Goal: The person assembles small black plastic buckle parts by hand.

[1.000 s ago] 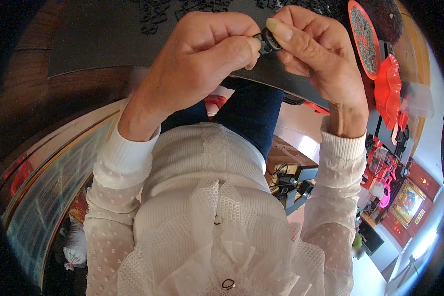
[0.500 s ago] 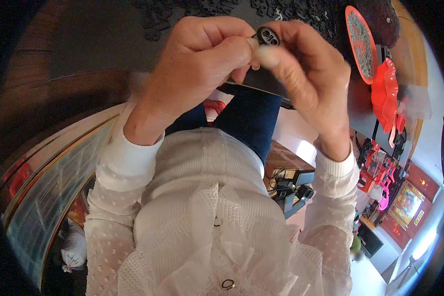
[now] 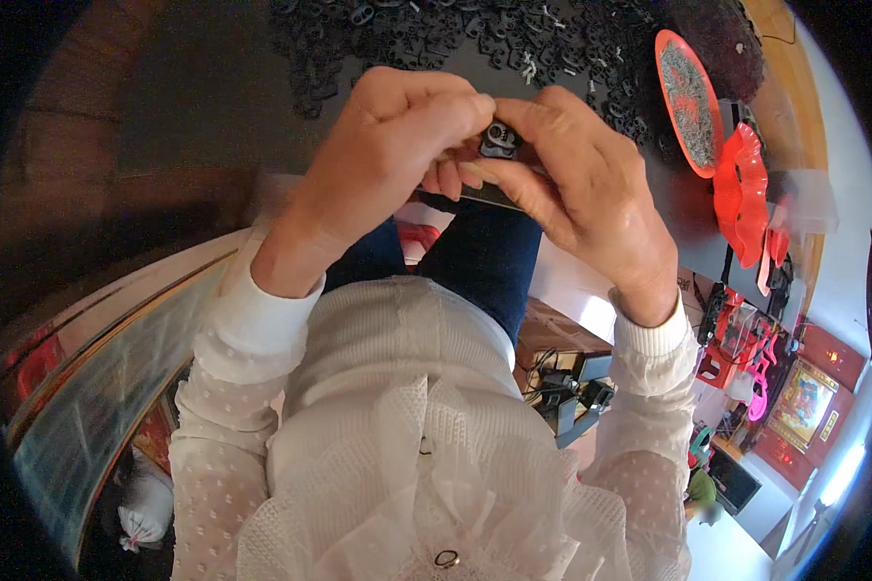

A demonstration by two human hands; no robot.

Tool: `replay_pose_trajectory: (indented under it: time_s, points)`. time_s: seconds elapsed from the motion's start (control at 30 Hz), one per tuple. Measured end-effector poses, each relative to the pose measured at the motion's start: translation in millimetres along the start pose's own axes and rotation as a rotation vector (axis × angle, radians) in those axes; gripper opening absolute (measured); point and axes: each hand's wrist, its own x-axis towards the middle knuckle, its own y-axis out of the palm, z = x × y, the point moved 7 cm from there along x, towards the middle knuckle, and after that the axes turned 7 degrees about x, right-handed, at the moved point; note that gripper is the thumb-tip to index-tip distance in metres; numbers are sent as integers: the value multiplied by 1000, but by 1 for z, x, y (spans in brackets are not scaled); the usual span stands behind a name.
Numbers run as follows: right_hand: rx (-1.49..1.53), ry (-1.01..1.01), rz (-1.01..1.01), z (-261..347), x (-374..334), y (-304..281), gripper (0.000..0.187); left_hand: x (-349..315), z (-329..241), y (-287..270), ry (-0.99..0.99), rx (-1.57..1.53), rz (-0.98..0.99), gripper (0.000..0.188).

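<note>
Above the near edge of the dark tabletop, a small black plastic part (image 3: 499,140) with round holes, like a cord lock, sits between my hands. My right hand (image 3: 586,174) grips it, forefinger over the top and thumb below. My left hand (image 3: 388,145) has thumb and forefinger pinched together at the part's upper edge; whatever lies in that pinch is hidden. Its other fingers curl beneath, near the part. Beyond my hands spreads a heap of similar black plastic parts (image 3: 407,44), with a few small white bits (image 3: 529,68) among them.
A red oval tray (image 3: 665,58) of small grey metal pieces stands at the right, with a red wavy-edged dish (image 3: 741,198) nearer me. Below the table's right side are a cardboard box (image 3: 543,334) and black adapters with cables (image 3: 562,382). A glass-like panel (image 3: 116,387) stands left.
Both hands have come nearer to me in the view, showing more of the heap. The black part has turned and now sits lower between my fingers, with the right fingers spread around it.
</note>
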Motion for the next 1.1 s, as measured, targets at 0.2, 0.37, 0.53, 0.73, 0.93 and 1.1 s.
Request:
replay_pose_trajectory:
  time_s: [0.2, 0.37, 0.53, 0.73, 0.93, 1.1]
  points:
    - [-97, -15, 7, 1, -2, 1, 35, 1, -2, 6, 20, 82, -4, 25]
    - [-150, -11, 44, 1, -3, 2, 35, 0, -5, 6, 31, 139, 1, 24]
    - [-216, -33, 99, 0, -8, 8, 28, 1, -5, 10, 93, 230, 53, 26]
    - [-146, -35, 124, 2, -7, 11, 26, -2, -13, 15, 347, 354, -57, 25]
    - [-106, 8, 160, 0, -11, 13, 26, -3, -18, 17, 424, 497, -63, 24]
    - [-149, 25, 185, -2, -14, 16, 23, -1, -17, 21, 466, 565, -23, 23]
